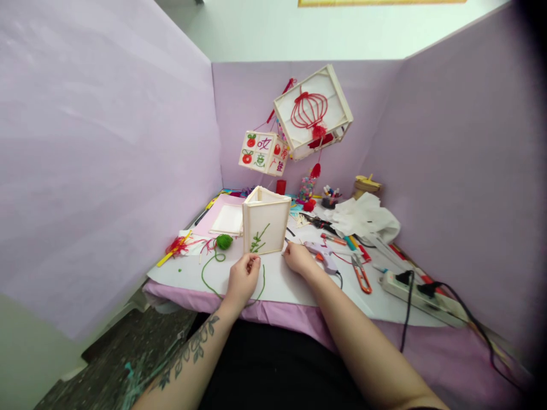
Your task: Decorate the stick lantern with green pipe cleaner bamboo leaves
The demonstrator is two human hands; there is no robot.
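Red and green characters on hanging cube (pixel 264 152)

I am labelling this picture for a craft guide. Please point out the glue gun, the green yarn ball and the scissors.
glue gun (pixel 323 254), head view, on its pale body.
green yarn ball (pixel 224 241), head view, on the middle of the ball.
scissors (pixel 362 277), head view, on the orange handles.

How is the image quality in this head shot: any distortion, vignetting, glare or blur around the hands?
Head view: wide-angle bending bows the purple partition walls; a dark vignette eats the right edge; light is soft and even, without glare or hard shadows; the left hand, right hand and small lantern frame read fairly sharp; the clutter behind is too small to make out.
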